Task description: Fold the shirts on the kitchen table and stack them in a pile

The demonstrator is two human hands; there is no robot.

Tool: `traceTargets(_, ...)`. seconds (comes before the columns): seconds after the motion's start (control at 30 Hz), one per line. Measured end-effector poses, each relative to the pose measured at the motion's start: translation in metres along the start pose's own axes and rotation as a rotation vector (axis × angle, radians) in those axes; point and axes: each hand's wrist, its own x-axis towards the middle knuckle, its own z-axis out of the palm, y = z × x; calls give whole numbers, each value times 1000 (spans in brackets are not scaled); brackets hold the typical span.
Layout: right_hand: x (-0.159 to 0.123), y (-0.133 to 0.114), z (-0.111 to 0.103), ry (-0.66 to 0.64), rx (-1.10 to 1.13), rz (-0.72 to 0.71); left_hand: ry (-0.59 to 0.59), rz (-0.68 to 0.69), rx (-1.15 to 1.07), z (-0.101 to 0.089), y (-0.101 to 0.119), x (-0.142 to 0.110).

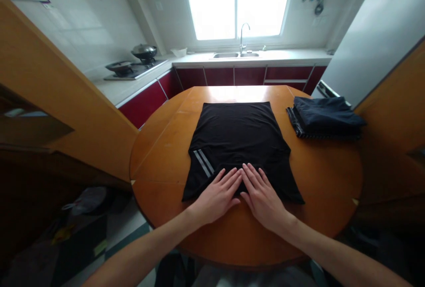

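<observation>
A black T-shirt (239, 136) with grey stripes on one sleeve lies spread flat on the round wooden table (159, 154). My left hand (217, 196) and my right hand (264, 196) rest side by side on the shirt's near edge. Both lie palm down with fingers stretched out flat, the fingertips almost touching each other. Neither hand holds anything.
A stack of folded dark clothes (327, 118) sits at the table's far right. Behind the table run a counter with red cabinets, a sink with tap (244, 41) under a window, and a stove with pans (136, 63). Wooden panels flank both sides.
</observation>
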Motion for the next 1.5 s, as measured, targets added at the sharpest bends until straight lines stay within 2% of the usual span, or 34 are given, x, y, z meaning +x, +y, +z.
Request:
traceTargets(0.07,-7,5,7,-42,-10,-4,-32,-29,-7,7,-3,-6)
traceTargets(0.17,-19,18,6,-74,-7,-30,-42,-35,-34,6,-6,-21)
traceTargets(0.27,-36,28,-4,-39,7,-26,55,-70,-40,0,-7,-42)
traceTargets(0.33,-49,36,-10,39,11,44,188,-200,-16,-3,-12,-57)
traceTargets(0.43,-67,56,-14,185,-10,209,346,-481,9,-5,-29,-81)
traceTargets(0.5,-76,72,-13,236,-20,313,356,-589,-64,-6,-42,-92)
traceTargets(0.57,-80,85,-13,238,-2,386,340,-634,-182,-8,-54,-97)
traceTargets(0.73,-73,98,-17,253,95,459,327,-737,-360,-16,-68,-90)
traceTargets(1.0,-69,103,-15,226,8,478,288,-754,-324,-18,-84,-84)
traceTargets(1.17,-65,113,-17,237,177,476,264,-726,-388,-22,-93,-89)
traceTargets(1.27,-66,116,-22,259,276,493,249,-693,-454,-24,-97,-99)
traceTargets(1.37,-77,118,-25,215,349,516,193,-650,-480,-26,-99,-116)
traceTargets(1.5,-95,121,-28,176,405,525,194,-682,-486,-26,-98,-129)
